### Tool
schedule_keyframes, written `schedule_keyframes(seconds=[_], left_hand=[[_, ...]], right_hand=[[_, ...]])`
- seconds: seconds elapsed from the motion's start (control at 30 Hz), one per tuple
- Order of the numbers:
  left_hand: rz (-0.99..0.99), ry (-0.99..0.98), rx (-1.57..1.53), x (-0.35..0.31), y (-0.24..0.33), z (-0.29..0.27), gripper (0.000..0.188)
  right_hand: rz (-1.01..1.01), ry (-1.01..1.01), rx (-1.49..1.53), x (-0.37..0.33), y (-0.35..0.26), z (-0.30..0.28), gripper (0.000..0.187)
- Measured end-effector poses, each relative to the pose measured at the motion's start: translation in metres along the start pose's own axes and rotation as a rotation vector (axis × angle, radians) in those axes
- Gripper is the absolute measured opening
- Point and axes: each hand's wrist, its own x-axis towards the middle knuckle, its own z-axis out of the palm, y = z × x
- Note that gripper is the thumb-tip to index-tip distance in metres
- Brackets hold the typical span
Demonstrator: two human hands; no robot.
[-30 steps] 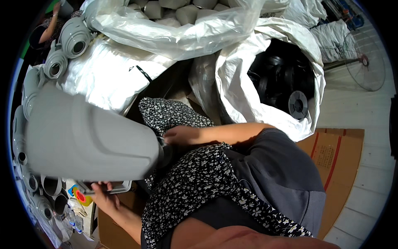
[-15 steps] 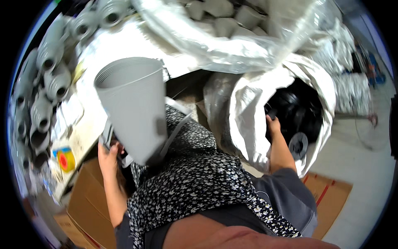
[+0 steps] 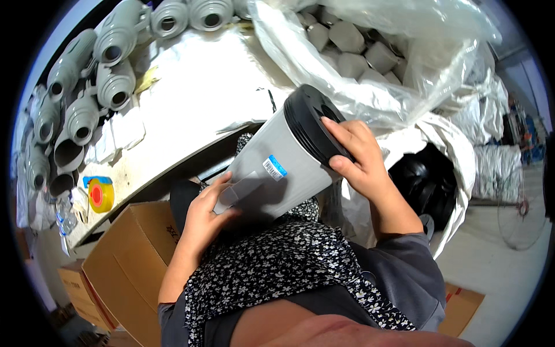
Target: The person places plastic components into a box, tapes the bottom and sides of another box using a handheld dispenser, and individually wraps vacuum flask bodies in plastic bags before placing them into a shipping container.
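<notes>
A grey plastic jug body, like a vacuum flask shell with a small blue-and-white barcode label, lies tilted across my lap. My left hand is closed round its handle at the lower left. On the wide upper end sits a threaded black plastic cap, pressed against the jug's rim. My right hand grips that cap, thumb on its edge and fingers over its top. Whether the thread has caught cannot be seen. Right of my right forearm, a white sack holds several black plastic parts.
Several grey flask shells stand and lie along the table's left side. A clear plastic bag holds grey cup-like parts. A yellow tape roll sits near the edge of the white table. Below is a cardboard box.
My right hand has come out of the sack with the black cap and set it on the jug's open end. The jug has tipped over to the right, and my left hand moved inward with it.
</notes>
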Motion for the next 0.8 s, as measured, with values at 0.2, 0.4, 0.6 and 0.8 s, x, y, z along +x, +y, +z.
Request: schedule_keyframes(seconds=[0.2, 0.4, 0.6, 0.8], left_hand=[[-0.059, 0.091, 0.03, -0.013, 0.0, 0.012, 0.047], [-0.015, 0.097, 0.091, -0.027, -0.005, 0.029, 0.042], [-0.263, 0.079, -0.158, -0.016, 0.003, 0.023, 0.046], [-0.192, 0.072, -0.009, -0.003, -0.008, 0.026, 0.047]], right_hand=[[0.077, -0.051, 0.028, -0.004, -0.006, 0.012, 0.046], [0.131, -0.059, 0.049, 0.015, 0.0, 0.025, 0.042], [-0.025, -0.127, 0.327, 0.072, 0.036, -0.021, 0.061], [-0.075, -0.359, 0.518, 0.096, 0.034, 0.04, 0.061]])
